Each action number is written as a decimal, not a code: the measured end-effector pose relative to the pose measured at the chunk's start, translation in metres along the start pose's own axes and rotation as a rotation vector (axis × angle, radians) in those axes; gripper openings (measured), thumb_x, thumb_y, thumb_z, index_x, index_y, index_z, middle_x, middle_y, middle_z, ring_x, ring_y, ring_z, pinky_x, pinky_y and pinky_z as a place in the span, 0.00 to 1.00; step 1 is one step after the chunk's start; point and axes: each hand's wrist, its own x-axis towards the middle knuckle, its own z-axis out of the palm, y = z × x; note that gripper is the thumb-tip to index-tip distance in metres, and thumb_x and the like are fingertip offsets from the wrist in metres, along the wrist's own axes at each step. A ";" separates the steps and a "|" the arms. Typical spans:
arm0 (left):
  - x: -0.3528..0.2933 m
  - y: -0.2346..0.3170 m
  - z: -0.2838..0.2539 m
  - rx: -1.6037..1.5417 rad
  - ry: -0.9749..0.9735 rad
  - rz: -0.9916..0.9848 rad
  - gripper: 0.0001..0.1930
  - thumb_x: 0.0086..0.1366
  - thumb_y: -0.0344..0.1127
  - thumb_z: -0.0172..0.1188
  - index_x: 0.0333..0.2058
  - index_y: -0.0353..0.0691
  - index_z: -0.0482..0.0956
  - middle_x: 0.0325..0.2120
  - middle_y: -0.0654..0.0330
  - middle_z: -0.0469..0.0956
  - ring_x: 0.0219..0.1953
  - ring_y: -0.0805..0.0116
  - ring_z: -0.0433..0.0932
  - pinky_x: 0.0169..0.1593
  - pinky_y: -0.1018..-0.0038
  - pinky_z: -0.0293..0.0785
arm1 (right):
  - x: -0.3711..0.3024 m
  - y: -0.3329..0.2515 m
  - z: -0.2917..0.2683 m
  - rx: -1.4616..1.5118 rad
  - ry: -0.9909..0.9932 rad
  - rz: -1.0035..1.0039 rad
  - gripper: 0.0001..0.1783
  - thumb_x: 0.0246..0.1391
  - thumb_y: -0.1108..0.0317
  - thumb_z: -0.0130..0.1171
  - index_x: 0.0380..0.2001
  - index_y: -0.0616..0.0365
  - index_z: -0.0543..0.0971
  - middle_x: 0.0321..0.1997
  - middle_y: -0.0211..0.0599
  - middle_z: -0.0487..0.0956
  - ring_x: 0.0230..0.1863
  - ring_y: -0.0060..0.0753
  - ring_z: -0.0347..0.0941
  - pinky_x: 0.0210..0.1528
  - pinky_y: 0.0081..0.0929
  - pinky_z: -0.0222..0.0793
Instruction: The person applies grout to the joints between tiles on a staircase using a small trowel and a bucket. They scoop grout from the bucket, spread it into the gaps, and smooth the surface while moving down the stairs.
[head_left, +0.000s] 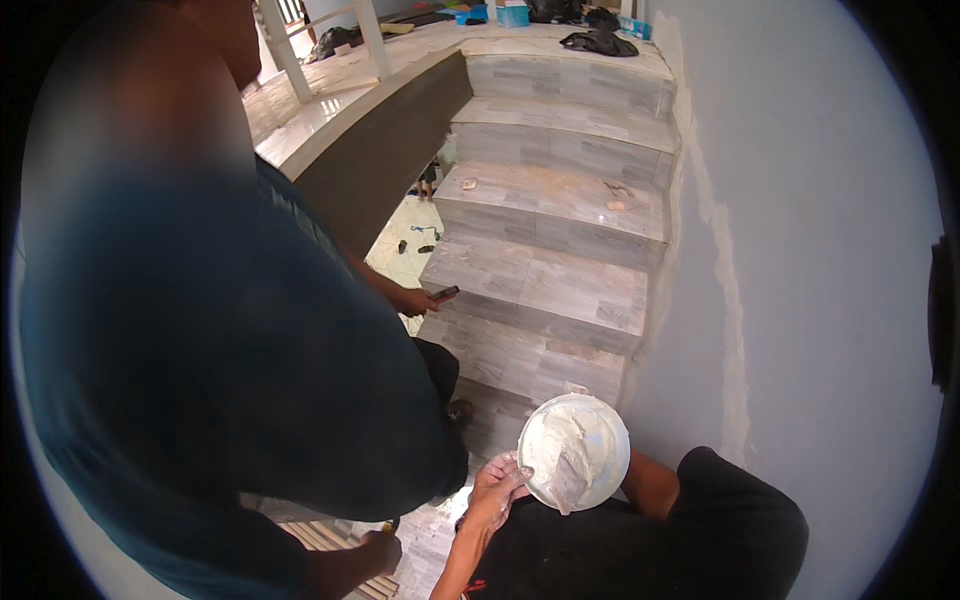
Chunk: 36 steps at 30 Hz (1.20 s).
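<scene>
One bowl [607,445], white paste [553,430] inside. Left hand [497,488] at bowl's eight o'clock, fingers [512,479] grasping rim. Right hand hidden; grip cannot be told.

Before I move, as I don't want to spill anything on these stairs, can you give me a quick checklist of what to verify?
1. Left hand on the tub: ok, its fingers are at the left of the rim.
2. Right hand supporting the tub: cannot tell; the right forearm goes behind the tub, hiding the hand.
3. White paste inside the tub: ok, it lies within the rim.
4. Stair treads free of loose bits: not ok, small pale pieces lie on a tread farther up.
5. Room on the left: not ok, a co-worker is close by.
</scene>
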 end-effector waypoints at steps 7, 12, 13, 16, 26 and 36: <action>0.004 -0.004 -0.001 0.020 -0.004 -0.001 0.13 0.58 0.21 0.56 0.43 0.31 0.72 0.39 0.55 0.79 0.38 0.69 0.80 0.41 0.75 0.81 | 0.002 0.005 -0.008 -0.003 0.045 -0.012 0.15 0.53 0.66 0.58 0.42 0.62 0.77 0.36 0.35 0.79 0.32 0.28 0.74 0.34 0.29 0.71; 0.007 -0.001 -0.002 0.013 -0.011 -0.023 0.15 0.57 0.20 0.56 0.44 0.29 0.71 0.38 0.53 0.79 0.38 0.69 0.80 0.41 0.73 0.81 | 0.006 0.003 -0.006 -0.022 0.062 -0.024 0.15 0.52 0.66 0.58 0.42 0.62 0.77 0.36 0.35 0.79 0.32 0.28 0.74 0.34 0.29 0.71; 0.006 0.000 -0.001 0.015 -0.007 -0.030 0.14 0.57 0.20 0.56 0.44 0.29 0.71 0.38 0.53 0.79 0.37 0.69 0.80 0.41 0.73 0.81 | 0.007 0.002 -0.007 -0.025 0.067 -0.024 0.15 0.52 0.66 0.58 0.42 0.62 0.77 0.36 0.35 0.79 0.32 0.28 0.74 0.34 0.29 0.71; 0.006 0.002 0.003 0.015 0.015 -0.038 0.13 0.57 0.20 0.55 0.43 0.29 0.72 0.36 0.55 0.78 0.35 0.70 0.80 0.37 0.75 0.82 | 0.011 0.001 -0.006 -0.041 0.080 -0.028 0.15 0.52 0.66 0.58 0.42 0.62 0.77 0.36 0.35 0.79 0.32 0.28 0.74 0.34 0.29 0.71; 0.001 0.000 0.011 -0.012 0.099 -0.042 0.12 0.56 0.20 0.55 0.41 0.28 0.73 0.34 0.55 0.79 0.32 0.71 0.80 0.34 0.78 0.83 | 0.031 -0.008 -0.007 -0.178 0.158 -0.032 0.15 0.52 0.66 0.59 0.42 0.62 0.77 0.35 0.35 0.79 0.32 0.28 0.74 0.34 0.29 0.71; 0.000 0.003 0.020 0.000 0.142 -0.040 0.07 0.55 0.22 0.56 0.35 0.32 0.74 0.30 0.59 0.77 0.29 0.74 0.79 0.32 0.79 0.83 | 0.056 0.020 -0.031 -0.176 0.327 0.013 0.17 0.50 0.66 0.59 0.42 0.62 0.78 0.36 0.36 0.79 0.33 0.30 0.75 0.35 0.32 0.71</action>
